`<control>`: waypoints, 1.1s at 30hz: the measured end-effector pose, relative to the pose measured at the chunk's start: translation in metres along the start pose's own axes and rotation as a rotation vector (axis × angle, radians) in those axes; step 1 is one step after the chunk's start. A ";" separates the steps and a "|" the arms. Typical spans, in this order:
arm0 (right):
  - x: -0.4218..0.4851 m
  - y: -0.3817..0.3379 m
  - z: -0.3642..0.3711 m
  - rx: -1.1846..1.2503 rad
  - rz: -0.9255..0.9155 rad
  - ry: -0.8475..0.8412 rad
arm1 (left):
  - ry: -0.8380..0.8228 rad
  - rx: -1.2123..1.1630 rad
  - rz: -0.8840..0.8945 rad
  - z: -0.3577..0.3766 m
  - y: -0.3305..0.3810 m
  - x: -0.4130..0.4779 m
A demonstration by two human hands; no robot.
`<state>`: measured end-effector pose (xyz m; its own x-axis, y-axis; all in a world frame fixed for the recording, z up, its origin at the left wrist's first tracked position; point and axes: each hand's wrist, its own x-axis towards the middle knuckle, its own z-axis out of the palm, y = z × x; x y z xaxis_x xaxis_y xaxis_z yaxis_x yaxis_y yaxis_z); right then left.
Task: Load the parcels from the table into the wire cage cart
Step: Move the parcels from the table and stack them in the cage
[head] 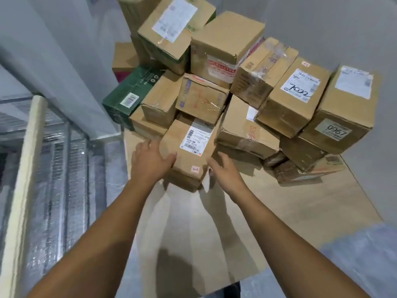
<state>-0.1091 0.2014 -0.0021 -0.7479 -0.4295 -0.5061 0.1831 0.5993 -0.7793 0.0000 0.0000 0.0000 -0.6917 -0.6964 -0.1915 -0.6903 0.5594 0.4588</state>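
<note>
A small brown cardboard parcel (189,153) with a white barcode label stands at the front of a pile of parcels on the wooden table (279,207). My left hand (150,162) presses its left side with the thumb over the top edge. My right hand (225,171) rests against its right side, fingers spread. Both arms reach forward from the bottom of the view. The wire cage cart (64,160) stands at the left, its mesh wall and a pale upright bar (25,179) visible.
Behind the held parcel rises a stack of several brown boxes, among them one marked 7022 (298,91) and one marked 0967 (341,117). A green box (129,97) leans at the pile's left. Grey walls close in behind and at the left.
</note>
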 end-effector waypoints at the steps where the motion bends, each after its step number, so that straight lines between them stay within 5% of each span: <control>1: 0.008 -0.002 0.007 0.028 0.016 0.031 | -0.034 -0.037 -0.006 0.004 -0.007 0.012; 5: 0.030 -0.001 0.027 0.193 0.109 0.061 | -0.224 -0.319 -0.081 0.012 -0.020 0.027; 12: 0.038 0.020 0.038 0.464 0.174 0.060 | -0.204 -0.518 -0.159 0.023 -0.021 -0.002; 22: -0.031 0.087 0.012 0.427 0.164 -0.137 | -0.255 -0.853 -0.369 0.048 -0.007 -0.141; 33: -0.113 0.119 0.017 0.238 -0.040 -0.334 | -0.033 -0.979 -0.375 0.054 -0.022 -0.280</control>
<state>0.0081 0.3099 -0.0437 -0.5164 -0.6686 -0.5352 0.3299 0.4214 -0.8447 0.1971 0.2076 -0.0035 -0.4844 -0.7294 -0.4832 -0.3985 -0.3077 0.8640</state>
